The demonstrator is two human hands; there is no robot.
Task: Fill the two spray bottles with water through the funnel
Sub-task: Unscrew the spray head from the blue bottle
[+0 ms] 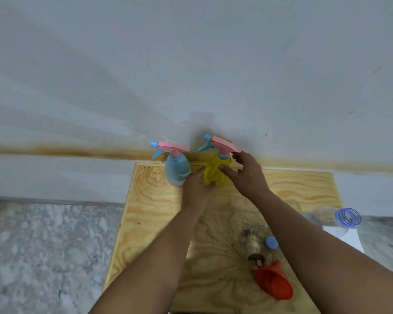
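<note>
Two spray bottles stand at the far edge of the wooden board (159, 223), each with a pink and blue trigger head. The blue spray bottle (177, 169) is on the left, untouched. My left hand (196, 189) grips the lower body of the yellow spray bottle (213, 175). My right hand (247, 175) is against that bottle's upper right side, thumb across its body and fingers near the neck under the trigger head. A red funnel (273, 283) lies on its side near the board's front right. A clear water bottle (334, 219) lies uncapped at the right.
A small blue cap (271, 242) rests on the board above the funnel, beside a dark stain and a brown knot (255, 259). A white sheet (349, 239) lies under the water bottle. A grey-white wall rises right behind the spray bottles. Marbled floor lies to the left.
</note>
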